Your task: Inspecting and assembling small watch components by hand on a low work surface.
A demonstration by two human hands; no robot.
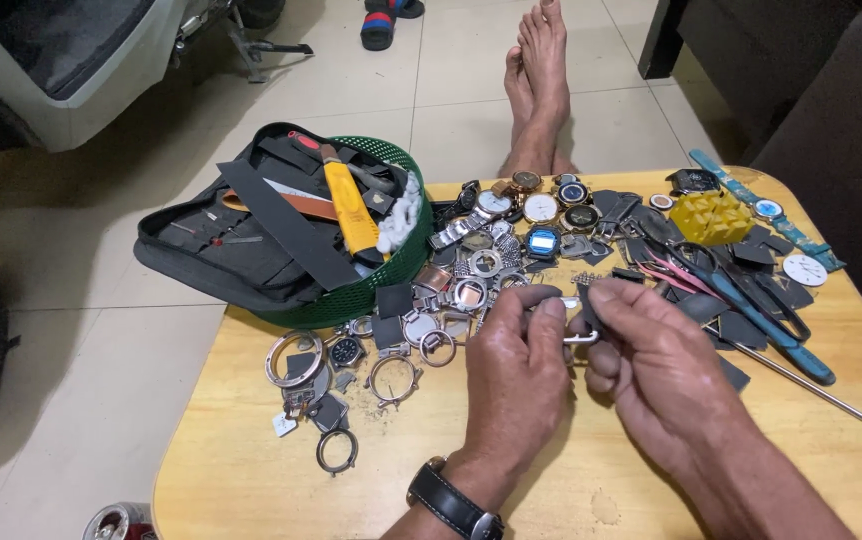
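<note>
Holding a small metal watch part (579, 322) between both hands, over the middle of the wooden worktop (251, 470). Left hand (516, 375): grip closed, thumb and forefinger pinched on the part's left end, black-strap wristwatch (451, 503) on that wrist. Right hand (656, 365): grip closed too, fingertips pinching the right end, remaining fingers curled under. Part looks like a silver bracket or case piece, mostly hidden by the fingers, so the exact kind is hard to tell. It sits just above the surface, near the front edge of the clutter. Behind the hands: a dense spread of watch cases, bezels and bracelet bits, with a row of round watch heads (541, 205) further back and one blue rectangular digital watch (543, 241) among them. Left of the hands: loose metal case rings (294, 357) and small dark square pieces. Right of the hands: blue-handled pliers (761, 320), a thin metal rod (811, 385), a yellow plastic block (711, 217), a teal watch strap (766, 210). Green basket (371, 285) on the worktop's far-left corner, holding a black tool pouch (241, 240) and a yellow-handled tool (348, 208). Bare feet (539, 85) stretched out on the tiled floor beyond the worktop.
</note>
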